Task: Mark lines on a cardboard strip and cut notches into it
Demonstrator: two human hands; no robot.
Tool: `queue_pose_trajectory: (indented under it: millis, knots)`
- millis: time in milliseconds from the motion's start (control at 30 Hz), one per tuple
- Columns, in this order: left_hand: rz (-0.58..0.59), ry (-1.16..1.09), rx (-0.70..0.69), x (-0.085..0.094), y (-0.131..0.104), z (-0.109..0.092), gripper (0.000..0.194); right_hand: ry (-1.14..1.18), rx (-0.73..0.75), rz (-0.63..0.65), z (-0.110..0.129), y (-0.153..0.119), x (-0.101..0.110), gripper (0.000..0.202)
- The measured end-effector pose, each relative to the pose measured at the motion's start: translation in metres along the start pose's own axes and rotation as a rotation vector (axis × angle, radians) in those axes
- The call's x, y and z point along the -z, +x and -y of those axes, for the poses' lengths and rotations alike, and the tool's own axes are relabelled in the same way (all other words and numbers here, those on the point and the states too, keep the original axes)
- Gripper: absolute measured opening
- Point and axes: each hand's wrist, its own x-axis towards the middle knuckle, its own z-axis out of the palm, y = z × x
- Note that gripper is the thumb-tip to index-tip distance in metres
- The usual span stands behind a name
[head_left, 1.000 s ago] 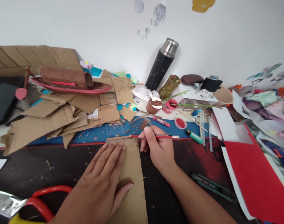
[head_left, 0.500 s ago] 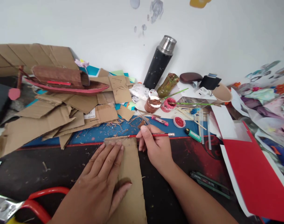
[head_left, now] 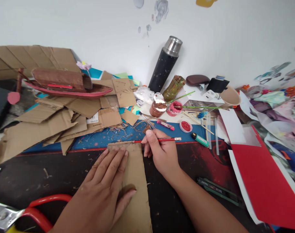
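My left hand [head_left: 102, 184] lies flat with its fingers stretched out on a long strip of brown cardboard [head_left: 135, 184]. Its fingertips are close to the strip's far edge. A red pencil [head_left: 170, 139] is pinched in my right hand [head_left: 162, 152]. The pencil lies nearly level, its tip over the far end of the cardboard and its eraser end pointing right. Along that far end runs a narrow band; whether it is a crease or a clear ruler I cannot tell. The right hand's lower fingers curl beside the strip's right edge.
Red-handled scissors [head_left: 40, 210] lie at lower left, a green-black cutter [head_left: 218, 191] at right. Behind are cardboard scraps [head_left: 38, 132], a model boat [head_left: 65, 85], a black flask [head_left: 165, 64], paint pots [head_left: 158, 108], and a teal-capped tool [head_left: 200, 139]. Red paper [head_left: 266, 181] covers the right side.
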Motion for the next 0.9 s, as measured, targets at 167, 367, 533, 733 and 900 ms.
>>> queue_pose_trajectory:
  millis: [167,367,533,733,900]
  knots:
    - [-0.013,-0.018,0.003,0.000,0.000,0.001,0.073,0.051,-0.034,-0.031,0.000,0.000,0.001,0.056]
    - [-0.009,-0.010,0.016,-0.002,-0.001,-0.001,0.075,0.007,0.031,-0.008,-0.001,-0.004,-0.001,0.055]
    - [-0.016,-0.018,0.027,-0.003,-0.002,-0.002,0.076,-0.109,0.135,0.048,0.000,-0.009,-0.007,0.049]
    - [-0.018,-0.034,0.026,-0.001,0.000,-0.002,0.075,-0.173,0.112,0.063,0.000,-0.008,-0.012,0.045]
    - [-0.029,-0.061,0.040,-0.001,0.001,-0.002,0.074,-0.126,0.054,0.049,-0.004,-0.007,-0.012,0.050]
